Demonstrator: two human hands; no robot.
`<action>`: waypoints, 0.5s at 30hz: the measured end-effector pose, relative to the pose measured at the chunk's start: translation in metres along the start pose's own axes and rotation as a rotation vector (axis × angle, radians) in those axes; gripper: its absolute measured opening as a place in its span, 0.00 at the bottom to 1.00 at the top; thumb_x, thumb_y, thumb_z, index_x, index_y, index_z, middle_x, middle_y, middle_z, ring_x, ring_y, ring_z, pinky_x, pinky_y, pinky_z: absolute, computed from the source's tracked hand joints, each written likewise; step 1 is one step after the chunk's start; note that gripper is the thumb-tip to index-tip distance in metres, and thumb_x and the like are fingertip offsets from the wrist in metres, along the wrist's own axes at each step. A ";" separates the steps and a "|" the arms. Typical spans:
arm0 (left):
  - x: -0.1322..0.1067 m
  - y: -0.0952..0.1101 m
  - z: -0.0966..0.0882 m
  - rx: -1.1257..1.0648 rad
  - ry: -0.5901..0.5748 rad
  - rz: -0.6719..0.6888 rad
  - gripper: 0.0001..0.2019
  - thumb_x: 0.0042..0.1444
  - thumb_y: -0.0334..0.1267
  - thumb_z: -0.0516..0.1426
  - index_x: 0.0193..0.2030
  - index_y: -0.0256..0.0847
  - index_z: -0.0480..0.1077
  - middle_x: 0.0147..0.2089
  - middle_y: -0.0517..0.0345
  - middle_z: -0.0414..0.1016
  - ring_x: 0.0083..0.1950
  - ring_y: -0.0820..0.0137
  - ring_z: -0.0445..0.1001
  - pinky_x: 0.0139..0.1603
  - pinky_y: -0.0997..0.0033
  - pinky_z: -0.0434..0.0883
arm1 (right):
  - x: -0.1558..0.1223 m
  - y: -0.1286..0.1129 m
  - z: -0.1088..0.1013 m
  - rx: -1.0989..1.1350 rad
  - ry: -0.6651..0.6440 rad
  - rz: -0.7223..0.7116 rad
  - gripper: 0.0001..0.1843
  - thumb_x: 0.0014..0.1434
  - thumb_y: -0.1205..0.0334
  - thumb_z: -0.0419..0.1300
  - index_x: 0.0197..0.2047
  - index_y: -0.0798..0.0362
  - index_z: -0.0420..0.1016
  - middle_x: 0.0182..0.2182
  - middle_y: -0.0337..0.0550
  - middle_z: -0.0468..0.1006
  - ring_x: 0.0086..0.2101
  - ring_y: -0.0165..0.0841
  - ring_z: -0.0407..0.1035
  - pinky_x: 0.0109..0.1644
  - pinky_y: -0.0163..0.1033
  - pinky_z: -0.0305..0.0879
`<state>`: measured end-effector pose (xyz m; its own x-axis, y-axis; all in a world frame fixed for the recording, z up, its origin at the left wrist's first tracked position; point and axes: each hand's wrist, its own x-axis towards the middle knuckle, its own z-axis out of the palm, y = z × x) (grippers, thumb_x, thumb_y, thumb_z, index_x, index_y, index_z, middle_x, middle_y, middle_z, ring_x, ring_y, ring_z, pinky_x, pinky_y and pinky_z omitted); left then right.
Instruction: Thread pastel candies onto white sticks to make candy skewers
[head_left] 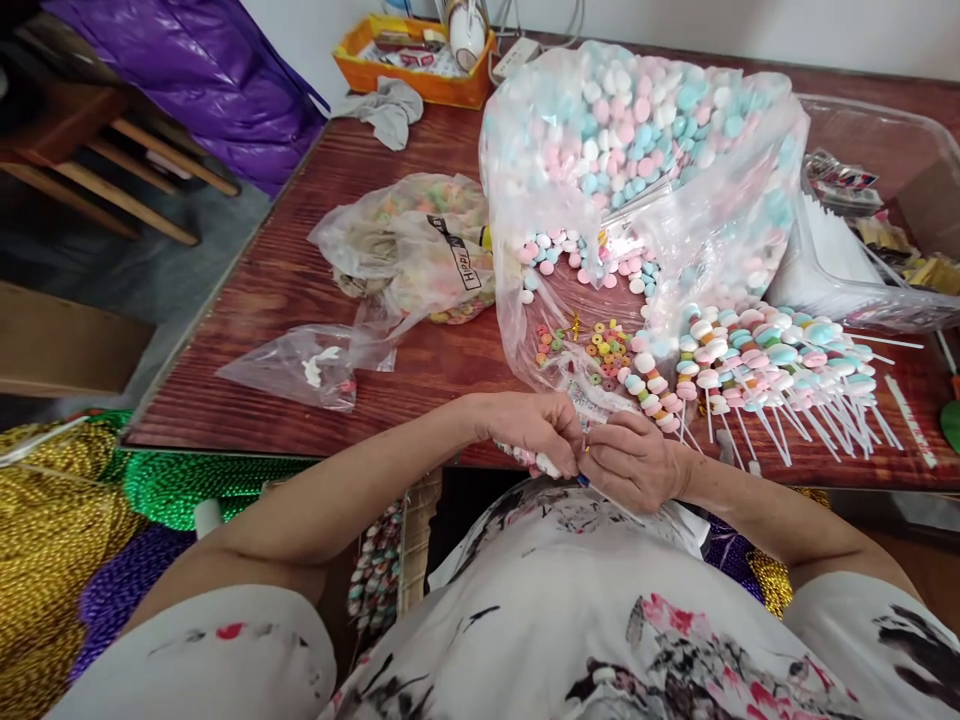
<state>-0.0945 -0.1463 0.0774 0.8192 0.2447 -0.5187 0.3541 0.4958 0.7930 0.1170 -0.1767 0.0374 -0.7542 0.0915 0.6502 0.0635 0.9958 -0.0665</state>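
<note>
My left hand [536, 432] is closed round a candy skewer [546, 465] whose pink and white pieces show beneath it, seemingly in clear plastic. Fingertips of my right hand [637, 462] pinch close against the left ones at the table's front edge. What they grip is mostly hidden; a small blue bit [583, 481] shows below. Just beyond the hands, small ring candies [609, 350] and a gold twist tie [576, 325] lie on plastic. Finished-looking candy skewers [787, 360] on white sticks are piled to the right.
A large clear bag of pastel candies [637, 130] stands at the back. Left of it lie a bag of ring candies [442, 240] and a small plastic bag [300, 370]. A clear bin [885, 310] sits right, an orange tray [416, 85] at the back. Bead strands [202, 485] hang below.
</note>
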 end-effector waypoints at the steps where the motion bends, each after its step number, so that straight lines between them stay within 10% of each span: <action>1: 0.002 0.000 0.002 0.015 -0.022 0.006 0.07 0.38 0.37 0.69 0.19 0.39 0.77 0.17 0.58 0.72 0.15 0.72 0.63 0.13 0.74 0.58 | 0.001 0.000 0.000 -0.016 -0.001 -0.029 0.07 0.63 0.69 0.56 0.41 0.50 0.75 0.32 0.44 0.78 0.43 0.37 0.72 0.37 0.44 0.67; 5: 0.006 0.004 -0.008 0.086 -0.022 0.053 0.11 0.32 0.37 0.72 0.19 0.39 0.74 0.17 0.60 0.70 0.18 0.70 0.65 0.18 0.72 0.62 | 0.007 -0.003 -0.007 -0.108 -0.022 -0.071 0.07 0.62 0.70 0.58 0.38 0.49 0.73 0.36 0.39 0.79 0.50 0.36 0.70 0.44 0.47 0.64; 10: -0.021 0.040 -0.034 0.240 0.593 0.307 0.15 0.30 0.39 0.73 0.17 0.41 0.71 0.15 0.64 0.65 0.22 0.70 0.66 0.22 0.72 0.63 | 0.017 -0.009 -0.015 -0.140 -0.110 0.091 0.07 0.63 0.70 0.57 0.37 0.47 0.72 0.36 0.37 0.78 0.39 0.34 0.70 0.44 0.48 0.57; 15: -0.044 0.057 0.024 1.051 0.596 0.628 0.04 0.52 0.35 0.63 0.28 0.41 0.75 0.29 0.55 0.73 0.34 0.65 0.71 0.40 0.63 0.69 | 0.029 0.012 -0.015 -0.086 -0.036 0.453 0.13 0.65 0.68 0.47 0.32 0.51 0.70 0.24 0.40 0.70 0.27 0.32 0.60 0.35 0.42 0.55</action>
<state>-0.0995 -0.1488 0.1537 0.7456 0.6441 0.1709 0.3897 -0.6295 0.6722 0.1055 -0.1615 0.0665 -0.6603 0.5186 0.5432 0.4449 0.8528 -0.2734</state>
